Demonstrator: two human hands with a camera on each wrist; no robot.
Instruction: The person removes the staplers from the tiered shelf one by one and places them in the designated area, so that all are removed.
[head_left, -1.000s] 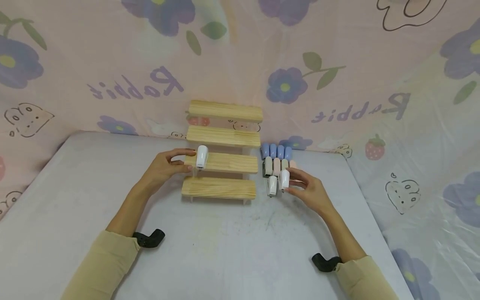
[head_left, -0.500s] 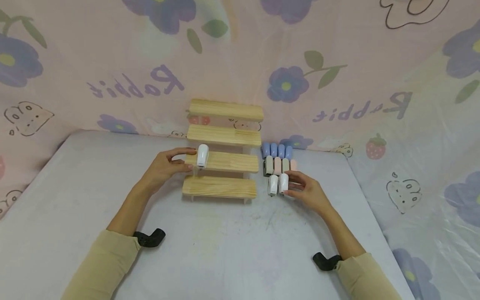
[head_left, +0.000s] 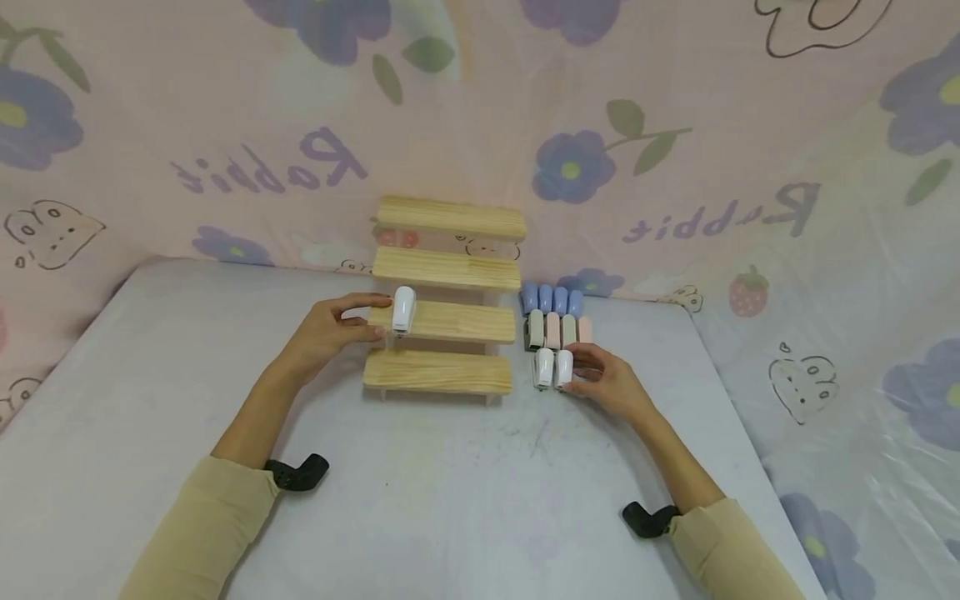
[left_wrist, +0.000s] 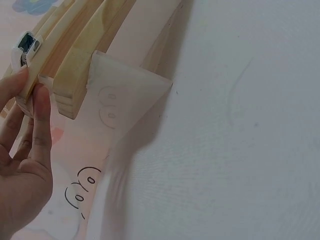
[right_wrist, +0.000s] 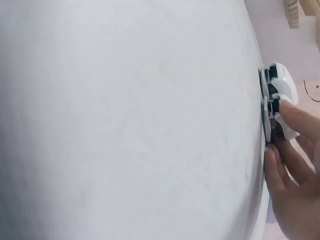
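My left hand (head_left: 330, 333) grips the left end of a wooden shelf board (head_left: 465, 322) on a tiered display rack, its thumb and fingers on either side of the board in the left wrist view. A white mini stapler (head_left: 403, 310) stands on that board beside my fingertips. At the rack's right, my right hand (head_left: 615, 383) pinches a second white mini stapler (right_wrist: 290, 131), which stands on the table. Close against its left is a third white mini stapler (head_left: 544, 368). The far sides of both are partly hidden.
Behind the white pair stand a row of grey and pink staplers (head_left: 552, 330) and a row of several blue staplers (head_left: 546, 297). The rack's other boards include the lowest one (head_left: 438, 372) and the top one (head_left: 452, 218). A printed curtain (head_left: 450, 125) hangs behind the table (head_left: 450, 500).
My right hand has lowered the white stapler slightly leftward and down, beside the other white one. The left hand and the stapler on the board have stayed put.
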